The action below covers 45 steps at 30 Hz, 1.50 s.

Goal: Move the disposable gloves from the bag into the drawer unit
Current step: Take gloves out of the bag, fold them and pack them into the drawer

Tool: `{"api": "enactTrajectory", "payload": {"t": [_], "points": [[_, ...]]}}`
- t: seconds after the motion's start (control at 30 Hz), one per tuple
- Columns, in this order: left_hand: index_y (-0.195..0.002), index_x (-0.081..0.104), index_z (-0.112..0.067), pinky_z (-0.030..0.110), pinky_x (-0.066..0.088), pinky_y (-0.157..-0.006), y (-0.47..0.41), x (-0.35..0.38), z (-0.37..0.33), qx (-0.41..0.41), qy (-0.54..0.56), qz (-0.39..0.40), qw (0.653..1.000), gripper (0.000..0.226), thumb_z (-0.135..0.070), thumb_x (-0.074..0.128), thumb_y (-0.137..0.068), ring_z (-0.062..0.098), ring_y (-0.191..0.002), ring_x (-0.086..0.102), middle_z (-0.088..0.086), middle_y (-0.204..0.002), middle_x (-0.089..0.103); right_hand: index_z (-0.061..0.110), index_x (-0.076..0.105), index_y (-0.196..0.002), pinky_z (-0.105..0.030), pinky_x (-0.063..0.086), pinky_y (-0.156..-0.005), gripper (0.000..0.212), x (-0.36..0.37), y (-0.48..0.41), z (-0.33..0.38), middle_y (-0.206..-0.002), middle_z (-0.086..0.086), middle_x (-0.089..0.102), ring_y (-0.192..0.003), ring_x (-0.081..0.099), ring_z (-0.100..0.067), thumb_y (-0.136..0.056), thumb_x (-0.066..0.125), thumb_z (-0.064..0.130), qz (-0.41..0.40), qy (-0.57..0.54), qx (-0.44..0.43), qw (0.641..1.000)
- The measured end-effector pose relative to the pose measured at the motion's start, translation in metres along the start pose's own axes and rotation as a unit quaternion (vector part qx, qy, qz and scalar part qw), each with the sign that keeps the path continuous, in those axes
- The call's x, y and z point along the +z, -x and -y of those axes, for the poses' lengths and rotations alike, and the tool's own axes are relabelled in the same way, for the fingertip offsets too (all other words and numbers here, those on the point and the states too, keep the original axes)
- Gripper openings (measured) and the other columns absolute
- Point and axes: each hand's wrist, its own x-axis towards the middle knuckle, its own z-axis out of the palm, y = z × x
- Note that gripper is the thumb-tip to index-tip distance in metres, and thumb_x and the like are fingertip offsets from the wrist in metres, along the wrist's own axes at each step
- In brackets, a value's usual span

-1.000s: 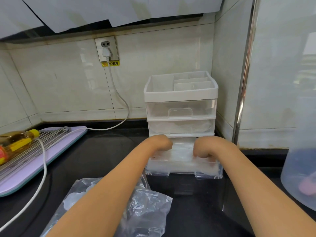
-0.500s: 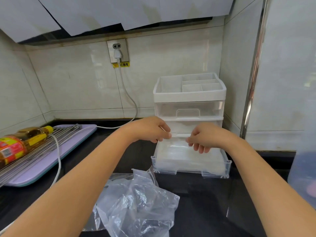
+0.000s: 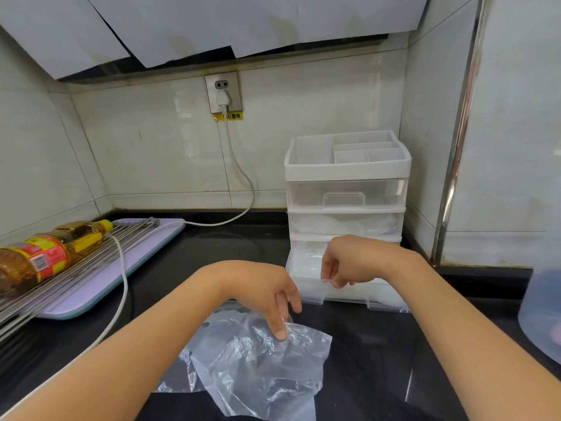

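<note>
The left hand (image 3: 261, 294) has dropped from above the drawer to the crumpled clear plastic bag (image 3: 258, 363), and the right hand (image 3: 355, 262) has come down to the drawer's front. The left hand's fingers are nearly straight and point downward, holding nothing, with one fingertip pressed on the bag's upper edge. The right hand's fingers are curled, thumb and forefinger pinching the front rim of the pulled-out clear plastic bottom drawer (image 3: 382, 294). Translucent white disposable gloves (image 3: 303, 264) lie in that drawer. I cannot tell whether any are left in the bag.

The white three-tier plastic drawer unit (image 3: 346, 177) stands in the corner, its right side near the tiled side wall (image 3: 431, 147); its upper two drawers are closed. The bag lies on the black countertop (image 3: 379, 360) just in front-left of the open drawer. Bare counter lies between the forearms and to the bag's right. A white power cable (image 3: 121, 284) runs along the left, beside a lilac board (image 3: 145, 253) carrying an amber oil bottle (image 3: 45, 256). A translucent container (image 3: 540, 314) stands at the far right.
</note>
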Motion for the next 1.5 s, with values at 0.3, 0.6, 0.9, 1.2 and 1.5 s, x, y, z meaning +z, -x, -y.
{"api": "enactTrajectory", "payload": {"t": [0.3,0.6,0.9,1.2,1.5], "points": [[-0.09,0.073,-0.027,0.011,0.039,-0.065,0.009,-0.009,0.008,0.058,0.037,-0.101,0.992,0.007,-0.029,0.073,-0.082,-0.007,-0.062,0.054,-0.02,-0.069,0.064,0.014,0.071,-0.101,-0.024,0.052,-0.073,0.02,-0.004,-0.002,-0.005,-0.095,-0.003,0.071,-0.079,0.065,-0.013,-0.092,0.059,0.027,-0.036,-0.065,-0.011,0.997],[-0.089,0.068,-0.015,0.028,0.048,-0.082,0.02,-0.047,0.003,0.116,0.165,-0.251,0.947,0.017,-0.031,0.065,-0.089,0.009,-0.076,0.065,0.0,-0.085,0.074,0.008,0.073,-0.1,-0.025,0.054,-0.087,0.039,-0.024,0.012,-0.001,-0.094,-0.003,0.074,-0.091,0.069,-0.013,-0.076,0.072,0.037,-0.084,-0.422,-0.113,0.896],[-0.083,0.065,-0.016,0.022,0.047,-0.079,0.003,-0.068,0.007,0.061,0.247,-0.27,0.929,0.015,-0.024,0.076,-0.078,0.005,-0.066,0.061,-0.008,-0.066,0.067,0.01,0.061,-0.076,-0.011,0.041,-0.044,0.022,-0.038,0.016,-0.03,-0.064,-0.001,0.06,-0.039,0.046,0.0,-0.094,0.057,0.022,-0.339,-0.354,-0.032,0.871],[-0.098,0.058,-0.016,0.01,0.04,-0.059,-0.039,-0.05,-0.016,0.026,0.2,-0.558,0.805,0.011,-0.012,0.06,-0.088,0.006,-0.067,0.051,-0.006,-0.073,0.054,0.007,0.054,-0.074,-0.028,0.042,-0.061,0.022,-0.013,-0.015,-0.058,-0.078,-0.012,0.064,-0.07,0.056,-0.026,-0.094,0.047,0.012,-0.414,-0.264,0.112,0.864],[-0.115,0.061,-0.011,0.032,0.043,-0.097,-0.101,0.005,-0.052,0.025,0.054,-0.344,0.937,0.024,-0.016,0.046,-0.097,0.025,-0.109,0.054,0.013,-0.126,0.059,-0.001,0.063,-0.102,-0.032,0.044,-0.069,0.021,0.012,-0.031,-0.057,-0.108,-0.018,0.062,-0.098,0.061,-0.033,-0.095,0.044,0.002,-0.345,-0.116,0.24,0.9]]}}
